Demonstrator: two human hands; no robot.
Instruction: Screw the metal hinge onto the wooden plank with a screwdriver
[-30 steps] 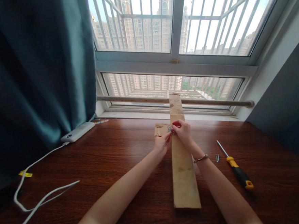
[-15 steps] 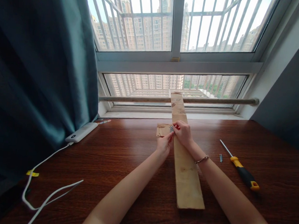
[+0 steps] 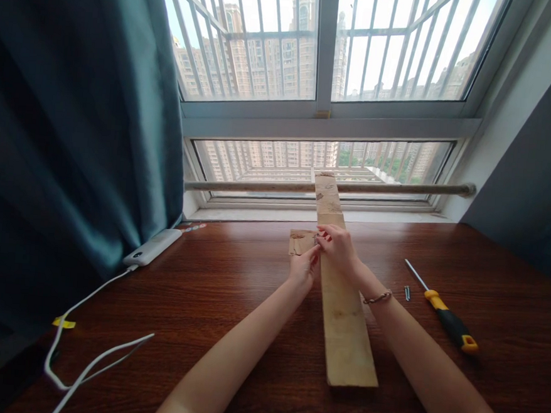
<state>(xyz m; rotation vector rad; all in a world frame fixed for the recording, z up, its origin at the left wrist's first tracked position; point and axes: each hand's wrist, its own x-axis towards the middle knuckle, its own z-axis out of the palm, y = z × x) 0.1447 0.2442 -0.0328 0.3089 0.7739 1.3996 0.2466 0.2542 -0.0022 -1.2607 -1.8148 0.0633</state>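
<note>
A long pale wooden board (image 3: 344,324) lies on the table and points towards the window. A short wooden block (image 3: 300,238) sits against its left side near the far end. At the joint between them is a small silvery metal piece (image 3: 316,238), mostly covered by fingers; its exact kind is hard to make out. My left hand (image 3: 303,268) is closed, its thumb and finger pinching the piece's near edge. From above the board my right hand (image 3: 339,245) pinches the same piece, the fingers curled and the wrist over the wood.
To the right lie a yellow-and-black screwdriver (image 3: 449,319) and a couple of screws (image 3: 407,293). A white power bank (image 3: 152,248) with a white cable (image 3: 95,287) lies at the left by a blue curtain (image 3: 139,128). A horizontal rail (image 3: 399,189) runs before the window.
My right hand's fingers have shifted slightly and now cover more of the metal piece. The board, block and left hand stay almost where they were.
</note>
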